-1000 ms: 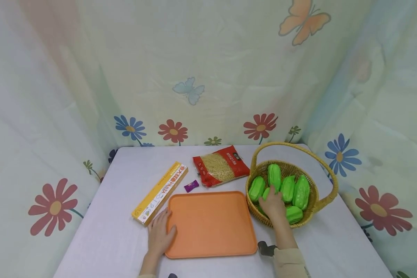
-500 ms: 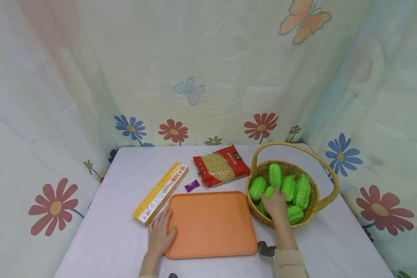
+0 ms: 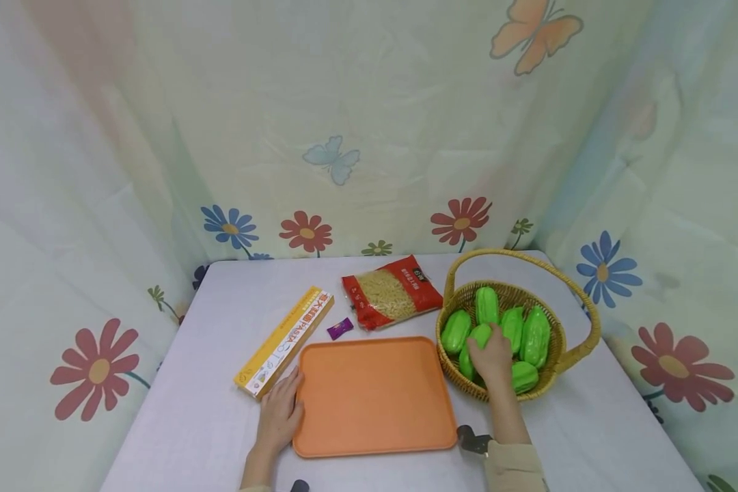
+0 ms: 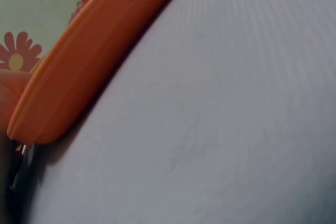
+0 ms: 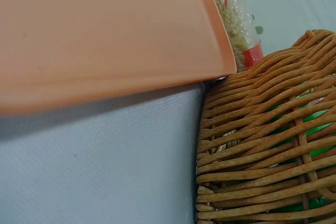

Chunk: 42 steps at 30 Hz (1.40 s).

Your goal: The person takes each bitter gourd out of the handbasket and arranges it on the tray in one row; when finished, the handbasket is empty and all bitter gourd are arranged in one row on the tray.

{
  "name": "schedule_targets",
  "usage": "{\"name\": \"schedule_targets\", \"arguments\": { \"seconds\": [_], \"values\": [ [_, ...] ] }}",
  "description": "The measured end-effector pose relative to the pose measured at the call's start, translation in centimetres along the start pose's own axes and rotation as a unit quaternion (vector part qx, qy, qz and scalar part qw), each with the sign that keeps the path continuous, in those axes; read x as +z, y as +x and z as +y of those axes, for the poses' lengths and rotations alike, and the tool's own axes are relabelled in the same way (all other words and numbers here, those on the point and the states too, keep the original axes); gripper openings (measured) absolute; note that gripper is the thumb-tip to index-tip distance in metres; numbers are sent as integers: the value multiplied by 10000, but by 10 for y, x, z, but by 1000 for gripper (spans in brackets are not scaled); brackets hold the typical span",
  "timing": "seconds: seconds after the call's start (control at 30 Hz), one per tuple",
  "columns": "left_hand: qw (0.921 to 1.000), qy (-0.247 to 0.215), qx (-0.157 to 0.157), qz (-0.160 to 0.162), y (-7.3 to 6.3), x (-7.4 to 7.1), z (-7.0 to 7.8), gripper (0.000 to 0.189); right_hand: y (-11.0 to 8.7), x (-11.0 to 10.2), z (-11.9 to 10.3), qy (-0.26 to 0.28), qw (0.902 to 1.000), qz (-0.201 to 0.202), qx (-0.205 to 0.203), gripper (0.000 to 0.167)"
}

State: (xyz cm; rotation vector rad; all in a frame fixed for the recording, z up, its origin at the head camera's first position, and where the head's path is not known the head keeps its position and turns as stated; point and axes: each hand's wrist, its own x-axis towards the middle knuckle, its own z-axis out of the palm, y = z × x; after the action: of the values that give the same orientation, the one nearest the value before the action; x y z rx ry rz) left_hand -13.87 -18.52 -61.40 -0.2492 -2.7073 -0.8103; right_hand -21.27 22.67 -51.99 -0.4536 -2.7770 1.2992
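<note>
My left hand (image 3: 279, 417) rests along the left edge of an orange tray (image 3: 375, 396), its thumb by the rim; the left wrist view shows only a bit of that hand, against the tray's outer wall (image 4: 68, 93). In the head view my right hand (image 3: 494, 355) reaches into a wicker basket (image 3: 452, 379) and grips a ridged green gourd (image 3: 481, 334) near the basket's left side. Several similar gourds (image 3: 535, 336) lie around it. From the right wrist only the basket's woven side (image 5: 268, 150) and the tray's corner show; the right hand is out of that view.
A yellow and white pasta box (image 3: 284, 342) lies slanted left of the tray. Behind the tray are a small purple wrapped candy (image 3: 340, 329) and a red bag of pasta (image 3: 392, 292). The basket's tall handle (image 3: 581, 348) arches over its back and right side.
My right hand has shifted slightly, and the gourd at its fingers has tipped up a little. My left thumb has drawn in toward the tray's rim. The head view has shifted slightly.
</note>
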Motion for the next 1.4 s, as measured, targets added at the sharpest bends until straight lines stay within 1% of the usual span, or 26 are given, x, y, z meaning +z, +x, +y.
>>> {"name": "schedule_targets", "arguments": {
  "seconds": [0.13, 0.2, 0.33, 0.53, 0.63, 0.77, 0.83, 0.93, 1.03, 1.1, 1.3, 1.4],
  "values": [
    [9997, -76, -228, 3, 0, 1, 1, 55, 1, -1, 0, 102, 9998, 129, -77, 68],
    [9995, -126, -279, 47, 0, 2, 2, 56, 1, -1, 0, 158, 9997, 178, -94, 68],
    [9994, -155, -254, 149, -1, 5, 5, 53, 0, -4, 0, 259, 9994, 226, -88, 68],
    [9993, -38, -342, 126, -5, 6, 6, 52, -6, -3, 1, 469, 9985, 204, -209, 67],
    [9992, -5, -400, 71, -7, 5, 5, 53, -8, -1, 1, 534, 9975, 333, -325, 66],
    [9984, -17, -551, -75, -8, 4, 4, 54, -10, 1, -1, 663, 9948, 564, -535, 64],
    [9981, -58, -608, -107, -7, 3, 4, 54, -12, 2, -3, 806, 9927, 647, -623, 64],
    [9977, -105, -658, -122, -7, 2, 4, 53, -17, 1, -8, 1180, 9878, 750, -687, 64],
    [9976, -146, -663, -111, -6, 0, 4, 53, -22, -1, -12, 1497, 9823, 861, -722, 64],
    [9980, -135, -607, -83, -5, 0, 4, 53, -24, -1, -16, 1634, 9795, 898, -768, 63],
    [9992, -92, -354, 140, -2, 2, 3, 54, -25, 5, -26, 1824, 9748, 748, -1044, 63],
    [9992, -112, -308, 213, -2, 2, 3, 54, -25, 11, -29, 1876, 9722, 732, -1192, 63]
  ]
}}
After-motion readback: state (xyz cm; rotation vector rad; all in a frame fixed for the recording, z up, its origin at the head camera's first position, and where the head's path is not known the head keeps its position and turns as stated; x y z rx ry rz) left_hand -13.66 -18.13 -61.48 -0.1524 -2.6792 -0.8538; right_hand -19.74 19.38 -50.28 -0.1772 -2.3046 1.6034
